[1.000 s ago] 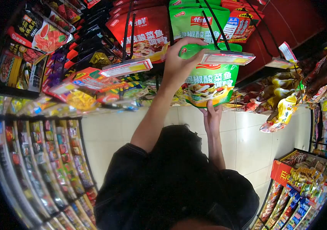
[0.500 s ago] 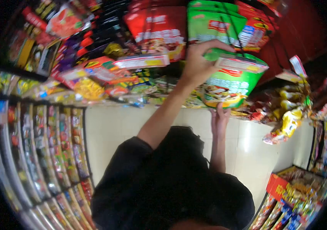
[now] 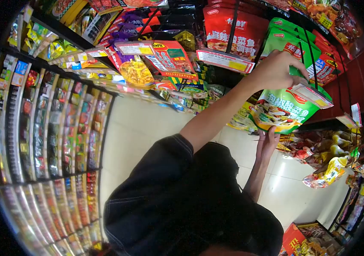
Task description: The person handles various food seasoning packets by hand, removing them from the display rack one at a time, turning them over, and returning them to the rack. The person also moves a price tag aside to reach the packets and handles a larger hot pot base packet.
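Observation:
A green seasoning pouch (image 3: pixel 280 109) with a picture of a fish dish hangs at the front of a hook, tilted outward. My left hand (image 3: pixel 278 71) is closed on its top edge, beside the price tag (image 3: pixel 312 94) that covers part of the pouch's upper front. From below, my right hand (image 3: pixel 268 138) pinches the pouch's bottom edge between thumb and fingers. Behind my left hand hang more green pouches (image 3: pixel 290 42) of the same look. Red pouches (image 3: pixel 231 32) hang to their left. Some fingertips of both hands are hidden by the pouch.
A black rack bears purple packs (image 3: pixel 126 25) and a red-and-yellow food packet (image 3: pixel 137 72) at left. Price tags (image 3: pixel 224 60) jut out on hooks. Yellow-and-red packs (image 3: pixel 327 170) hang at right. Shelves of small packets (image 3: pixel 54 123) stand far left, above pale floor tiles (image 3: pixel 147 123).
The view has turned, so the rack and pouches sit further right and lower. Both hands stay on the green pouch; my left fingers now bend more over its top edge.

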{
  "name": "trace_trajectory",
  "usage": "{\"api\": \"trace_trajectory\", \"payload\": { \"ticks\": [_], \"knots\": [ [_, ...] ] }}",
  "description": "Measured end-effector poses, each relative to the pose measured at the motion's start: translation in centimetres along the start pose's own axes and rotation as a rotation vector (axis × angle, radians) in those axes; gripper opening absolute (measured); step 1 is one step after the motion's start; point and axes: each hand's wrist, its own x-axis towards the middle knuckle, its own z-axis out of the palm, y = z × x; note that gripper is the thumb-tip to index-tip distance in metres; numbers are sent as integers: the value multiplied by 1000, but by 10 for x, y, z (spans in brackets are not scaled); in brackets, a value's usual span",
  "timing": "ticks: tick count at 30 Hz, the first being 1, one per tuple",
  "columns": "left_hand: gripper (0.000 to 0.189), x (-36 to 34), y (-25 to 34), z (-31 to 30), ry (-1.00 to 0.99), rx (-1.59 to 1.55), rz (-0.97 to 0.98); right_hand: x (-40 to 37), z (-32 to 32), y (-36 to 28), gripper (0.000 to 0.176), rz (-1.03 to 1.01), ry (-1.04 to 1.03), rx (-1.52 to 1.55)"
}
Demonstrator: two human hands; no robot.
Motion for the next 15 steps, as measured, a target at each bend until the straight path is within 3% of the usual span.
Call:
{"api": "trace_trajectory", "payload": {
  "ticks": [3,9,15],
  "knots": [
    [27,4,1,-3,-70,27,-50,1,-3,-1,47,-25,-8,0],
    [32,8,1,3,-82,-8,67,-2,1,-3,51,-50,-8,26],
    [26,7,3,0,-114,-65,-60,-2,-4,-2,54,-57,28,-5]
  ]
}}
